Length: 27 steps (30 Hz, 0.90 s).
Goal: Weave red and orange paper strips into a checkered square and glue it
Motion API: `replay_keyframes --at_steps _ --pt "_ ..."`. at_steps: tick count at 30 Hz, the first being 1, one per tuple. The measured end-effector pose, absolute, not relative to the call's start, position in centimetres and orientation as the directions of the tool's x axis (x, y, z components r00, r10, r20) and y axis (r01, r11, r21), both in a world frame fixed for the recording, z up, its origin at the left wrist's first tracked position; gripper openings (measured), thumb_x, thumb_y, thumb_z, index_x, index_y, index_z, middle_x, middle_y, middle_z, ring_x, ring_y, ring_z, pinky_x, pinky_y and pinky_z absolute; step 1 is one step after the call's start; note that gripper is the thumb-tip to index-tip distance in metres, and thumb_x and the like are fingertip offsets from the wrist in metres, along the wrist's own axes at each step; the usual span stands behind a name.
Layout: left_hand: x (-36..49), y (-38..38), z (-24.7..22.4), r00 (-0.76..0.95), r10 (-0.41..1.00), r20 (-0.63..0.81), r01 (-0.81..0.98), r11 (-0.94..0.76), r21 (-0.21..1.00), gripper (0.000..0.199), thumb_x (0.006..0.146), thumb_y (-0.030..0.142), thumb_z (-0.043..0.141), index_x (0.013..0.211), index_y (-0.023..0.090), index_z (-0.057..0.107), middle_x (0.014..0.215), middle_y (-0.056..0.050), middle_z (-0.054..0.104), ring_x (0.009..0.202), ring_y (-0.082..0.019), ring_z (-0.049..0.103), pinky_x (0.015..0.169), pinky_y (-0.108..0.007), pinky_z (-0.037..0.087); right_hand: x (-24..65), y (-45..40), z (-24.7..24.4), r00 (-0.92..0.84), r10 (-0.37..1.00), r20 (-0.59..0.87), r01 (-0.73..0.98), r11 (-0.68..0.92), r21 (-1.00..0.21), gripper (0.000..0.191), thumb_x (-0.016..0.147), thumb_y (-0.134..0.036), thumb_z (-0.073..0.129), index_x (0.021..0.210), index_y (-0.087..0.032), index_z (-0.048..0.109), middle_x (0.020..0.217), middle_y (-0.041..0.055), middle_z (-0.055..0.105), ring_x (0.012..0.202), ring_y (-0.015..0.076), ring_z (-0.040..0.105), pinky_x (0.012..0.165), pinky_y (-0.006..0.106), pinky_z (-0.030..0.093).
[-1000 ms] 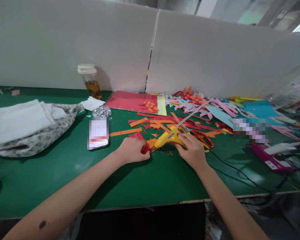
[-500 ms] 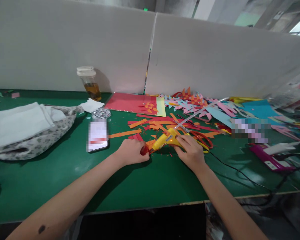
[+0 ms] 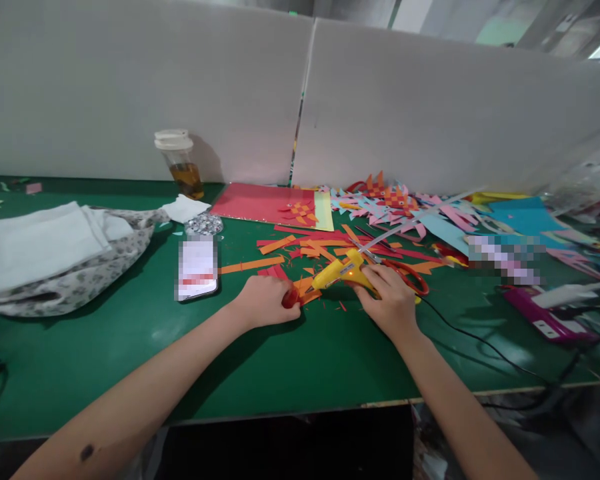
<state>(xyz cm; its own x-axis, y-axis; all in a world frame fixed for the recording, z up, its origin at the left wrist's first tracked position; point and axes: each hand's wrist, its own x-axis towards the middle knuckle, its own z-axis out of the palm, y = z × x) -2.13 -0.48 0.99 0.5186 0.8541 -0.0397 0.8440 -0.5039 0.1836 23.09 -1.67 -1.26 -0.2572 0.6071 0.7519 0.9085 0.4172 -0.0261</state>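
Note:
My right hand (image 3: 387,300) is wrapped round the handle of a yellow glue gun (image 3: 339,270), its nozzle pointing down and left and a clear glue stick (image 3: 405,221) rising from its back. Closed fingers of my left hand (image 3: 267,303) pinch a red and orange paper piece (image 3: 292,296) on the green table. Just right of that hand, the nozzle is close above an orange strip (image 3: 311,296). Behind lie loose orange and red strips (image 3: 325,243) and red-handled scissors (image 3: 413,277), partly covered by my right hand.
A phone (image 3: 197,267) and a lidded cup (image 3: 183,167) are left of centre. Folded white cloth (image 3: 45,243) lies at far left. Red sheets (image 3: 260,203) lie at the back. A purple power strip (image 3: 545,320) and black cable (image 3: 480,341) are on the right.
My right hand and the glue gun have moved slightly right and up, away from my left hand. The left hand keeps its pinch on the paper.

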Motion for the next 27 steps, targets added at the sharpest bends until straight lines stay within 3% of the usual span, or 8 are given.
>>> replay_keyframes --at_steps 22,27 --pt "-2.30 -0.38 0.82 0.533 0.846 -0.001 0.832 -0.524 0.181 0.030 0.074 0.045 0.042 0.067 0.019 0.055 0.067 -0.003 0.063 0.064 -0.020 0.060 0.048 -0.027 0.032 22.92 -1.46 -1.54 -0.270 0.606 0.749 0.900 0.434 -0.027 0.027 0.076 -0.033 0.060 0.097 -0.017 0.064 0.092 0.0095 0.066 0.085 0.0226 0.063 0.075 0.034 0.052" --pt "-2.35 -0.34 0.56 0.546 0.837 0.032 0.821 -0.543 0.174 0.031 0.075 0.047 0.041 0.067 0.019 0.054 0.066 -0.003 0.062 0.063 -0.020 0.060 0.047 -0.027 0.031 23.00 -1.31 -1.72 -0.222 0.618 0.754 0.929 0.370 -0.029 0.032 0.075 -0.039 0.061 0.097 -0.016 0.063 0.092 0.0095 0.067 0.084 0.0230 0.064 0.072 0.033 0.053"
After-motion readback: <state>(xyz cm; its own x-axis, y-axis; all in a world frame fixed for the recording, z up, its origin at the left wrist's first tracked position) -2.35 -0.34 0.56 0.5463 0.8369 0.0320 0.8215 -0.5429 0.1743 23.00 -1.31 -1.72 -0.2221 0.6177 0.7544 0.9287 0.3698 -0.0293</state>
